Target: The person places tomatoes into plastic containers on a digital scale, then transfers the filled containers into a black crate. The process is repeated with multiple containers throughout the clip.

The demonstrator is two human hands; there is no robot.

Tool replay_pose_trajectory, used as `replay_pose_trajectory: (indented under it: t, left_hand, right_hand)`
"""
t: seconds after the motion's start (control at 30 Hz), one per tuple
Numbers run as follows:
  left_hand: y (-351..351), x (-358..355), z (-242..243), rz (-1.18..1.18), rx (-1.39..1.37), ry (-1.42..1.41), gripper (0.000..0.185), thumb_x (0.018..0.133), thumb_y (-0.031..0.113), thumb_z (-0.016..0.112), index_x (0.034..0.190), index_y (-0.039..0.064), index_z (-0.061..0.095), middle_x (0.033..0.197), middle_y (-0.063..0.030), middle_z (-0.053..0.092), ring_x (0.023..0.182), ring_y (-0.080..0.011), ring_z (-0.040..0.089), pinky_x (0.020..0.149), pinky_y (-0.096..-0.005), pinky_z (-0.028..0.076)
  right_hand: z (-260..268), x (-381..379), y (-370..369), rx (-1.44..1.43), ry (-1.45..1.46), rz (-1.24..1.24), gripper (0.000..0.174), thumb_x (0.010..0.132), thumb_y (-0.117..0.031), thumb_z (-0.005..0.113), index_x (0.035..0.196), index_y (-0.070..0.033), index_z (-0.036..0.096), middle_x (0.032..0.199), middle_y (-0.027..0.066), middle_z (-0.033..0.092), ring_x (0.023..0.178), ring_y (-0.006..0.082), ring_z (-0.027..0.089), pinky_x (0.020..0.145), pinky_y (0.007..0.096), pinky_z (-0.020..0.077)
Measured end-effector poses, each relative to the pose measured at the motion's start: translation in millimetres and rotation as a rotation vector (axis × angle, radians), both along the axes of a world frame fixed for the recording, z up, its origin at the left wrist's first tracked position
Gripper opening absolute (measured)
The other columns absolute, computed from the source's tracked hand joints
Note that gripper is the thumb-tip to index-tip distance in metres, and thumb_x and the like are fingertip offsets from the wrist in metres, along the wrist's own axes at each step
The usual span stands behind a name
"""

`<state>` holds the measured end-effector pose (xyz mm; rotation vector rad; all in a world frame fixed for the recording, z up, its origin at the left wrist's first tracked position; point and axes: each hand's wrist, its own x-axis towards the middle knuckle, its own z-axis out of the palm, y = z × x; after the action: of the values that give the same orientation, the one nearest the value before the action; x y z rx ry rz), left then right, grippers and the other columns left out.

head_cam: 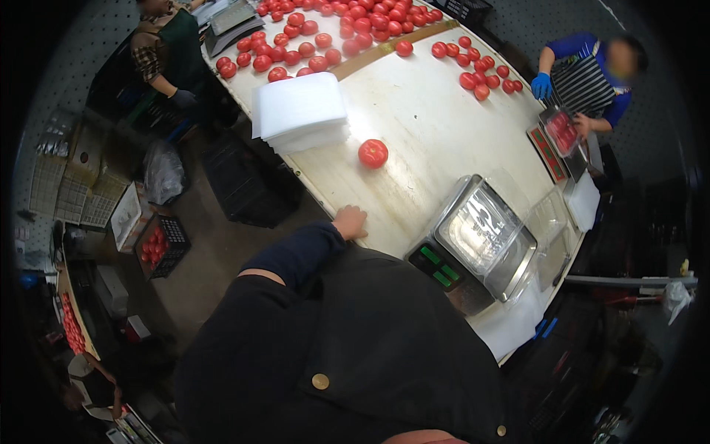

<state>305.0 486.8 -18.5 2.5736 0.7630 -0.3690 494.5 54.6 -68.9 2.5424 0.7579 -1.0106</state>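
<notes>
My left hand (351, 222) rests on the near edge of a white worktable (413, 116), holding nothing that I can see. My right hand is out of view. Beyond my left hand, a single red tomato (373, 154) sits on the tabletop. To the right stands a digital scale (468, 297) with a lit green display. Clear plastic clamshell containers (480, 216) lie on its metal pan. More clear plastic packaging (546, 213) is beside the scale. A stack of white sheets (302, 108) lies at the table's left edge.
Many tomatoes (380, 22) cover the far end behind a brown strip (383, 51); a smaller group (480, 72) lies right of it. Across the table, a person (591, 83) holds a tomato pack (563, 133) over another scale. Another person (172, 61) stands far left. Crates (249, 183) occupy the floor.
</notes>
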Motion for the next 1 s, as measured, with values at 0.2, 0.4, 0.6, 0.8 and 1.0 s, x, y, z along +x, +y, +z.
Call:
replay_pose_trajectory:
  t: [0.2,0.4,0.6,0.8,1.0]
  left_hand:
    - [-2.2,8.2,-4.0,-0.008,-0.026,0.008,0.054,0.079,0.045,0.075,0.11,0.001,0.065,0.11,-0.0222,0.065,0.107,-0.0403,0.061,0.09,-0.049,0.052]
    - [-0.4,18.7,-1.7,-0.011,-0.027,0.071,0.053,0.077,0.047,0.074,0.105,0.002,0.07,0.105,-0.0219,0.07,0.101,-0.0395,0.066,0.089,-0.048,0.054]
    - [5.7,23.7,-16.5,-0.07,-0.024,0.076,0.053,0.081,0.049,0.073,0.1,0.0,0.069,0.095,-0.0237,0.071,0.093,-0.0393,0.068,0.084,-0.0476,0.054]
    - [55.8,37.9,-39.1,0.46,-0.238,-0.386,0.048,0.091,0.044,0.067,0.102,-0.003,0.065,0.09,-0.0253,0.068,0.087,-0.0401,0.066,0.081,-0.0469,0.052]
    - [138.2,93.1,-18.1,0.746,-0.083,-0.514,0.053,0.091,0.041,0.066,0.117,-0.005,0.06,0.121,-0.0321,0.059,0.105,-0.0471,0.061,0.094,-0.0479,0.051]
  right_hand:
    - [-2.6,-7.2,-8.2,-0.018,0.02,-0.048,0.045,0.089,-0.032,0.062,0.117,0.004,0.064,0.103,0.0222,0.072,0.091,0.0365,0.072,0.068,0.0509,0.0577]
    - [-4.8,-4.9,-9.8,-0.044,0.042,-0.133,0.05,0.09,-0.033,0.062,0.122,0.006,0.062,0.106,0.0234,0.072,0.094,0.0372,0.072,0.07,0.0516,0.0582]
    - [-6.2,1.8,-0.9,-0.109,0.074,-0.242,0.056,0.09,-0.034,0.061,0.128,0.007,0.06,0.109,0.0245,0.071,0.096,0.0378,0.072,0.072,0.0524,0.0586]
    - [-13.9,3.9,-3.9,-0.067,0.078,-0.228,0.053,0.09,-0.031,0.061,0.125,0.008,0.064,0.108,0.0242,0.073,0.099,0.0392,0.072,0.074,0.0532,0.059]
    - [-16.5,4.5,-1.2,0.003,0.07,-0.146,0.052,0.09,-0.031,0.061,0.124,0.008,0.065,0.107,0.0241,0.073,0.098,0.0391,0.072,0.073,0.0533,0.059]
